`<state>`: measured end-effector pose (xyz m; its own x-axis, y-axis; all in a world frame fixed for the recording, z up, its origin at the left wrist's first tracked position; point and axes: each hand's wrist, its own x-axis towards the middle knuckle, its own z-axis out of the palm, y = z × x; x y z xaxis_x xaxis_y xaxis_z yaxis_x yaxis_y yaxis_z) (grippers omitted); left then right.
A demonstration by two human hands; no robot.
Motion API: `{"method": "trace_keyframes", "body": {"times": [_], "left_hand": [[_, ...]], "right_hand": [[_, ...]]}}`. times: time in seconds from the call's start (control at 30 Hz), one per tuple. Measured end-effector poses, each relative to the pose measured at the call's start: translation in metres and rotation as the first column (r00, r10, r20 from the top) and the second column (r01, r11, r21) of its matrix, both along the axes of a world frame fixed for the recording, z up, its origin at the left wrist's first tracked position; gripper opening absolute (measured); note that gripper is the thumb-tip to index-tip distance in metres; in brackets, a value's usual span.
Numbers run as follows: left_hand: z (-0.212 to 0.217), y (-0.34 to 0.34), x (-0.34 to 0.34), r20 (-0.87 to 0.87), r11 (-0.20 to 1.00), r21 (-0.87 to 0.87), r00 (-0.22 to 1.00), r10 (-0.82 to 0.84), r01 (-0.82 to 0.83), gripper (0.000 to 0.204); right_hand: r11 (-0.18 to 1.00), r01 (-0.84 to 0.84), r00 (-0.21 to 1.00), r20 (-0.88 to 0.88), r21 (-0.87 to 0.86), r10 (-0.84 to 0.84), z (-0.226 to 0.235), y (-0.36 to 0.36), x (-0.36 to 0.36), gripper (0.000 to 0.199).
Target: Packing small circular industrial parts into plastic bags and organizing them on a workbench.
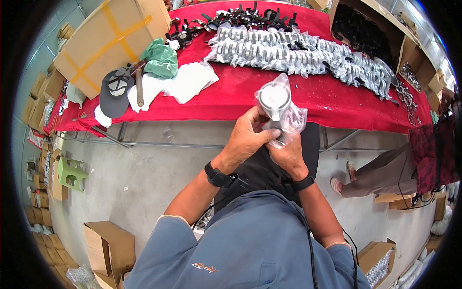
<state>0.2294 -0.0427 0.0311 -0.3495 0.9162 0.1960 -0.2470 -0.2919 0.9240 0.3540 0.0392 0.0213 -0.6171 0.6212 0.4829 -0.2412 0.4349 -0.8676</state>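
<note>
Both hands hold a round silver-rimmed part with a white face and a short stem (275,98), in a clear plastic bag (294,118), above my lap at the table's front edge. My left hand (246,137) pinches the stem's lower end, its thumb lying across the plastic. Lower down, my right hand (287,153) is closed around the bag's bottom; its fingers are partly hidden. Beyond them on the red-covered table (231,103) lie long rows of similar bagged silver parts (260,50). Loose black-and-silver parts (250,18) are heaped behind these rows.
On the table's left are a dark cap (115,91), a wooden-handled tool (139,86), white sheets (192,82) and a green bag (161,59). An open carton of black parts (365,31) stands at right. Another person's legs (380,176) are nearby. A green stool (71,173) sits left.
</note>
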Motion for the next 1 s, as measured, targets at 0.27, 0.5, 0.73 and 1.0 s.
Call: {"method": "trace_keyframes", "body": {"times": [0.27,0.5,0.73,1.0], "left_hand": [[0.010,0.018,-0.067,-0.204,0.907,0.066,0.885,0.419,-0.415,0.037],[-0.030,0.096,-0.111,-0.343,0.895,-0.060,0.851,0.398,-0.443,0.042],[-0.047,0.152,-0.143,-0.572,0.821,-0.332,0.791,0.216,-0.464,0.040],[0.003,0.177,-0.147,-0.630,0.764,-0.522,0.775,-0.045,-0.379,0.038]], "right_hand": [[0.977,0.161,0.946,0.260,0.137,-0.192,0.014,0.046,-0.042,0.029],[0.942,0.267,0.898,0.304,0.202,-0.319,-0.014,0.172,-0.110,0.014],[0.960,0.282,0.826,0.509,0.000,-0.242,-0.045,0.204,-0.127,0.012],[0.981,0.184,0.843,0.504,0.058,-0.188,-0.048,0.213,-0.131,0.015]]}}
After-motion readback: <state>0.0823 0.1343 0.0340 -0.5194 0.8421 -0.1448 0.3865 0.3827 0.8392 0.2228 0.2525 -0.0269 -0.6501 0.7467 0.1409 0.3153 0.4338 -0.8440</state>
